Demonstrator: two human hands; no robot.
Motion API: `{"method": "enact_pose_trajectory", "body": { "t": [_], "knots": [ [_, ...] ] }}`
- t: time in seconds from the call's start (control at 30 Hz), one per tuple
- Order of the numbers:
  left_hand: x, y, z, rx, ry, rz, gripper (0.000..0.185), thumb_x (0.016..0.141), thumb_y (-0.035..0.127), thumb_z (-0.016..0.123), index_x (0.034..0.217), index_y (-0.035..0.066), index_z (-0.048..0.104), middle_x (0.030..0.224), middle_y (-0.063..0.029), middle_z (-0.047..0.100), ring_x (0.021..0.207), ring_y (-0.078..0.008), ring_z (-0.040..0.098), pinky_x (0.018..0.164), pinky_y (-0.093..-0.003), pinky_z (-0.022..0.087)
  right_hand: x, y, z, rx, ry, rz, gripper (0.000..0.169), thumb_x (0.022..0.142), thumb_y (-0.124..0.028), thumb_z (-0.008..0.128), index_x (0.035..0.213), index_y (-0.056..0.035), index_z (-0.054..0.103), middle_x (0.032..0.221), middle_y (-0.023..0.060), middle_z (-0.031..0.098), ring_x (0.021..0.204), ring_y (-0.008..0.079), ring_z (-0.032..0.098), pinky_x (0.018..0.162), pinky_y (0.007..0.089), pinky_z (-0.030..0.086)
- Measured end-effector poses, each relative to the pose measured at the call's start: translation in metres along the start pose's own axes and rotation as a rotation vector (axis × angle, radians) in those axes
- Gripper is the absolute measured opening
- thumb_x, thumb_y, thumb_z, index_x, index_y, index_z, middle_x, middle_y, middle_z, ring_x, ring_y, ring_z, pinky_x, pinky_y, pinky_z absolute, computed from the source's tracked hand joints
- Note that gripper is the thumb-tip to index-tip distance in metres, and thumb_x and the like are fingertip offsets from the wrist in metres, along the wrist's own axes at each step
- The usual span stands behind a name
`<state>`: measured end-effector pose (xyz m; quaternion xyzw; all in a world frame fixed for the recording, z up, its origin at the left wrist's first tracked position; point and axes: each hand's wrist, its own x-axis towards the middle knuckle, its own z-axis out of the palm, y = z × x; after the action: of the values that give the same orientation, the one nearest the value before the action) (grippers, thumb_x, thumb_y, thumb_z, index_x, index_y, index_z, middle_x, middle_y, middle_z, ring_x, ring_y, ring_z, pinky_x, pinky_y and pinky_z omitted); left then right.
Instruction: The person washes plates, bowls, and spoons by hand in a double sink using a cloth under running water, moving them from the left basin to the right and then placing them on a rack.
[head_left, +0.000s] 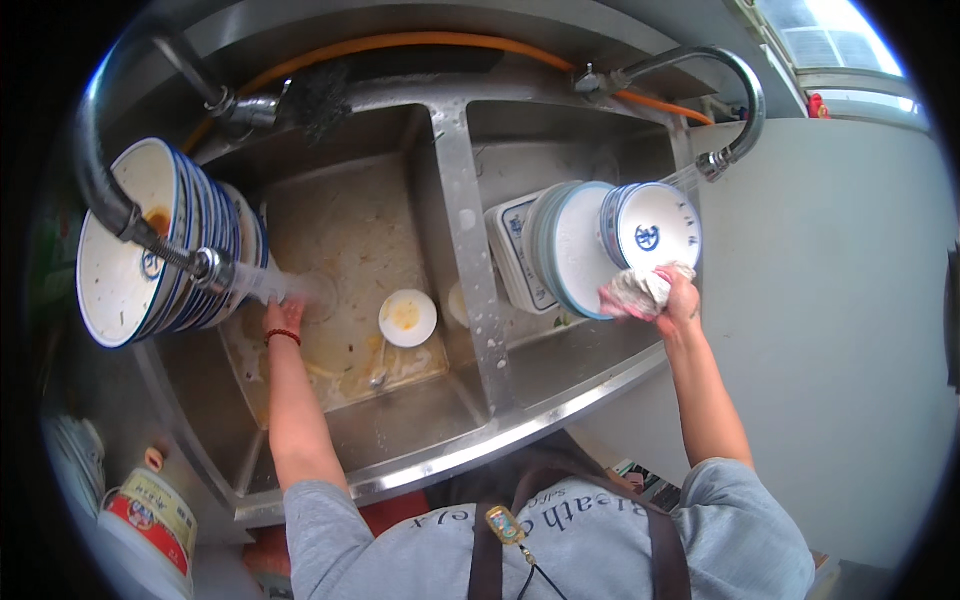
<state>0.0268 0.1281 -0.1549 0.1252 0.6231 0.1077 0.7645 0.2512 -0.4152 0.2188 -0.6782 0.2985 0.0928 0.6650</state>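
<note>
In the left sink basin (337, 225), my left hand (286, 313) is beside the running water, close to a tilted stack of white bowls with blue rims (124, 270). Water and blur hide its fingertips, so I cannot tell whether they grip anything. My right hand (681, 294) grips a wet white-and-pink cloth (637, 292) at the lower edge of a small stack of bowls (664, 225). Those bowls lean on blue-rimmed plates (581, 240) in the right basin. Nearer the middle of the left basin sits a small white dish (407, 318) with yellow residue.
The left faucet (214, 268) pours into the left basin; the right faucet (712, 163) runs over the bowls. A steel divider (469, 217) separates the basins. White rectangular dishes (517, 255) stand beside the plates. An orange hose (420, 39) runs behind, and a labelled bucket (150, 525) stands lower left.
</note>
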Motion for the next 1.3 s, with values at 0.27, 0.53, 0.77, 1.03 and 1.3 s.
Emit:
{"method": "enact_pose_trajectory", "body": {
  "t": [0.27, 0.53, 0.77, 1.03, 1.3],
  "knots": [
    [0.081, 0.009, -0.053, 0.148, 0.014, 0.155, 0.033, 0.091, 0.024, 0.054, 0.11, -0.003, 0.057, 0.104, -0.0166, 0.063, 0.092, -0.0351, 0.064, 0.079, -0.0462, 0.054, -0.021, 0.025, 0.023, -0.017, -0.292, 0.386, 0.032, 0.086, -0.016, 0.056, 0.113, 0.0006, 0.049, 0.102, 0.0172, 0.062, 0.091, 0.0328, 0.064, 0.073, 0.0461, 0.056],
    [-0.162, 0.009, -0.001, 1.261, -0.031, 0.865, 0.017, 0.089, 0.006, 0.049, 0.098, -0.002, 0.06, 0.085, -0.02, 0.066, 0.063, -0.0319, 0.066, 0.056, -0.0396, 0.053, -0.15, 0.107, 0.239, -0.267, -1.012, -0.217, 0.028, 0.082, -0.007, 0.067, 0.106, -0.005, 0.054, 0.099, 0.0051, 0.062, 0.093, 0.0155, 0.062, 0.08, 0.0286, 0.05],
    [-0.242, 0.029, 0.04, 1.296, -0.382, 1.463, 0.016, 0.086, 0.007, 0.052, 0.098, 0.006, 0.062, 0.078, -0.0198, 0.063, 0.069, -0.0393, 0.061, 0.059, -0.0436, 0.048, -0.117, 0.172, 0.365, -0.962, -1.478, -0.903, 0.036, 0.067, -0.016, 0.074, 0.095, -0.0038, 0.056, 0.093, 0.0184, 0.065, 0.089, 0.0385, 0.062, 0.074, 0.0449, 0.05],
    [-0.222, 0.026, 0.037, 0.829, -0.225, 1.019, 0.017, 0.092, 0.017, 0.054, 0.101, 0.005, 0.062, 0.078, -0.0117, 0.067, 0.071, -0.0164, 0.065, 0.06, -0.0297, 0.048, -0.106, 0.208, 0.262, -0.958, -1.399, -0.696, 0.016, 0.078, -0.012, 0.056, 0.091, -0.0042, 0.061, 0.085, 0.021, 0.064, 0.085, 0.0392, 0.062, 0.073, 0.043, 0.05],
    [-0.2, -0.014, 0.034, 0.131, -0.582, 0.259, 0.029, 0.097, 0.035, 0.05, 0.089, 0.007, 0.049, 0.057, 0.0028, 0.041, 0.046, -0.0073, 0.039, 0.043, -0.0231, 0.037, -0.129, 0.23, 0.241, -1.124, -1.531, -0.484, 0.017, 0.079, -0.012, 0.058, 0.093, -0.0038, 0.058, 0.082, 0.0214, 0.064, 0.085, 0.0408, 0.062, 0.076, 0.0445, 0.049]
  ]
}}
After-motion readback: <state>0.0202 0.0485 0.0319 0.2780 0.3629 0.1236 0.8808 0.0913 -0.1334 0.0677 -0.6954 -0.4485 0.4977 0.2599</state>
